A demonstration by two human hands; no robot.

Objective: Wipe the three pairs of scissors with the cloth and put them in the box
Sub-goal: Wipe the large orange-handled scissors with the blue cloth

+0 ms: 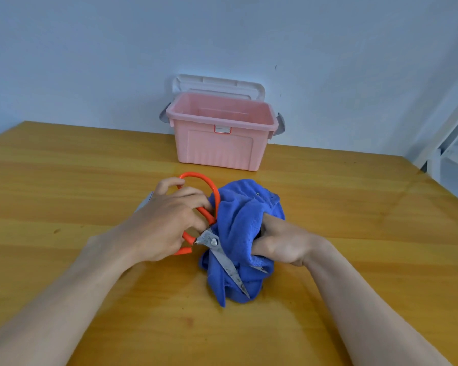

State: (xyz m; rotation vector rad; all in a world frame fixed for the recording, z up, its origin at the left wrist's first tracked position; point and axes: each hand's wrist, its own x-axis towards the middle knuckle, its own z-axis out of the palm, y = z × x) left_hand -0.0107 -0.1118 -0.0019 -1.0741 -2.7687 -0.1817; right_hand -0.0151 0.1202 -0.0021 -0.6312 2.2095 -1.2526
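Observation:
My left hand (164, 220) grips the orange loop handles of a pair of scissors (214, 244). Their blades are spread apart, one lying over the blue cloth (238, 207), the other showing only its tip from under a fold. My right hand (280, 244) grips the bunched cloth around that hidden blade. The pink box (220, 149) stands open at the back of the table, its white lid (217, 85) leaning against the wall. No scissors show inside it from this angle. A grey object (144, 202) peeks out behind my left hand; what it is cannot be told.
The wooden table (64, 180) stretches wide on both sides of my hands. A white metal frame (444, 143) stands beyond the table's right edge. The wall is close behind the box.

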